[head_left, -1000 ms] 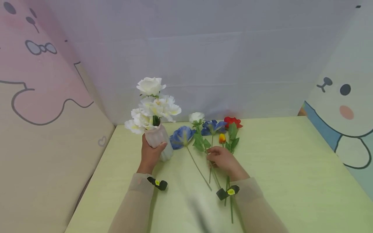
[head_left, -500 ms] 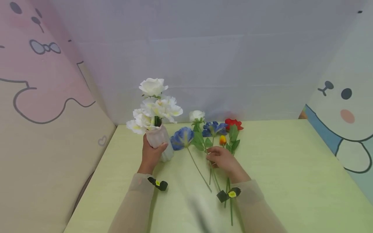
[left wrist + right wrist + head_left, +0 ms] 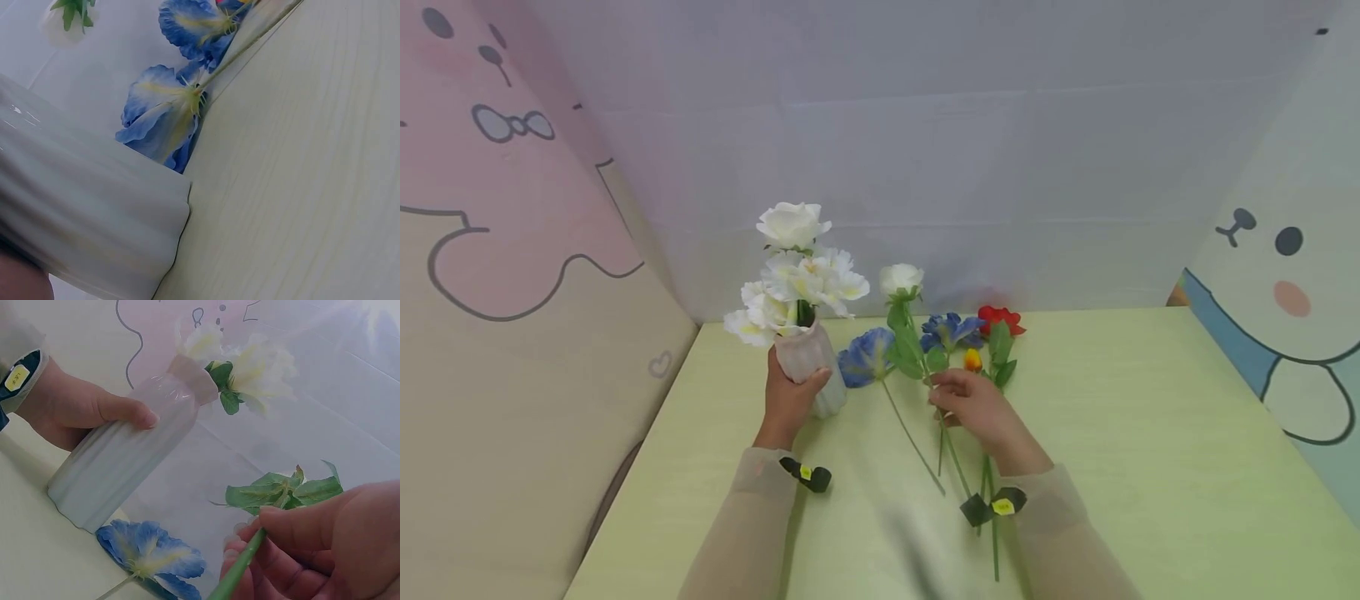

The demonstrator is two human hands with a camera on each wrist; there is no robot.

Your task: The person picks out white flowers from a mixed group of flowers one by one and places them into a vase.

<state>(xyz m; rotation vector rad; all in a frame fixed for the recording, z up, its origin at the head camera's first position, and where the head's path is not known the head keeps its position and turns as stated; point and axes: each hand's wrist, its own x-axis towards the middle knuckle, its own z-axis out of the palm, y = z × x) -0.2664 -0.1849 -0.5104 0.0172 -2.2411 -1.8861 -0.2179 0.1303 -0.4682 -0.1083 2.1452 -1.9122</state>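
My left hand (image 3: 790,400) grips a white ribbed vase (image 3: 131,450) around its side, thumb across the front. White flowers (image 3: 805,275) stick out of the vase's mouth, a white rose (image 3: 793,225) highest among them. In the right wrist view, my right hand (image 3: 306,550) pinches a green stem (image 3: 240,569) between thumb and fingers, just below its leaves. That stem belongs to a white rose (image 3: 901,280), whose bloom shows against the back wall in the head view. Between the vase and my right hand lies a blue flower (image 3: 867,357) with a thin stem.
Behind my right hand lie a second blue flower (image 3: 952,330), a red flower (image 3: 1000,319) and a small orange-yellow tulip (image 3: 973,360), stems toward me. All rest on a pale yellow table (image 3: 1150,433). A plain wall (image 3: 925,167) stands behind, with cartoon-printed panels at both sides.
The white rose in my right hand has risen, its bloom now higher and slightly left. My right hand has shifted up a little. The left hand and vase stay in place.
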